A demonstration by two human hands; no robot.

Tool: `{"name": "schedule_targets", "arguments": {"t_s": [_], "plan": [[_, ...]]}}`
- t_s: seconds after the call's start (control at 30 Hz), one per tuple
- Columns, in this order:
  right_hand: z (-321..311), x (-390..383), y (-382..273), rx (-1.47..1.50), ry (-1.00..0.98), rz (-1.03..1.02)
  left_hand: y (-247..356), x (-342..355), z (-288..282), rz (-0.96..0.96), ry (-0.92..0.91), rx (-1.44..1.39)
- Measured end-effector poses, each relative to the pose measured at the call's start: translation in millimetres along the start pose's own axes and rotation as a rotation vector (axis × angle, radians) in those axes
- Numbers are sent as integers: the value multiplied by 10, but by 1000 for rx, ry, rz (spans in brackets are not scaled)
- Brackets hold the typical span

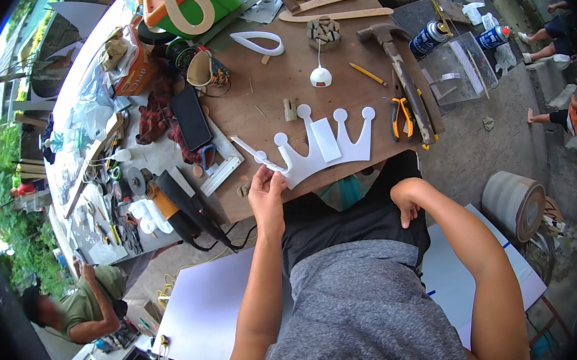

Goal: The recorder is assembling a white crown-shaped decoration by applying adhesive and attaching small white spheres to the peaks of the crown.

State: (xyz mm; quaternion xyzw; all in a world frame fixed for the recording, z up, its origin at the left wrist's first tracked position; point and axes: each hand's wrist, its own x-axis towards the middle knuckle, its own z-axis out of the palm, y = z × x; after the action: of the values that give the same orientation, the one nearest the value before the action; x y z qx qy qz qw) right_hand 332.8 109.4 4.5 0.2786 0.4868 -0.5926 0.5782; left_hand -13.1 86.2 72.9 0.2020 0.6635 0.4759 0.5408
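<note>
A white crown-shaped cutout (312, 160) lies near the table's front edge, its points ending in round knobs. A small white rectangular piece (325, 140) rests on its middle. My left hand (268, 190) is closed in a pinch at the crown's left end, on a narrow white strip (244, 148) that sticks out to the upper left. Whether the strip is joined to the crown, I cannot tell. My right hand (407, 199) rests on my right thigh with loosely bent fingers, some of them hidden, and no object shows in it.
Pliers (401, 119), a hammer (398, 66), a pencil (368, 74) and a small white-and-red container (321, 77) lie beyond the crown. A phone (191, 118), a cup (208, 70) and a power tool (170, 204) are on the left. Another person (79, 299) is at lower left.
</note>
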Motion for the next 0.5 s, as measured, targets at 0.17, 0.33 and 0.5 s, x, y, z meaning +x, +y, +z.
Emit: {"name": "schedule_targets", "arguments": {"t_s": [0.17, 0.33, 0.5], "plan": [[-6, -16, -19, -9, 6, 7, 3, -18, 17, 13, -6, -14], [36, -17, 10, 7, 40, 21, -1, -47, 31, 26, 4, -2], [69, -131, -48, -17, 92, 55, 42, -145, 27, 33, 58, -1]]}}
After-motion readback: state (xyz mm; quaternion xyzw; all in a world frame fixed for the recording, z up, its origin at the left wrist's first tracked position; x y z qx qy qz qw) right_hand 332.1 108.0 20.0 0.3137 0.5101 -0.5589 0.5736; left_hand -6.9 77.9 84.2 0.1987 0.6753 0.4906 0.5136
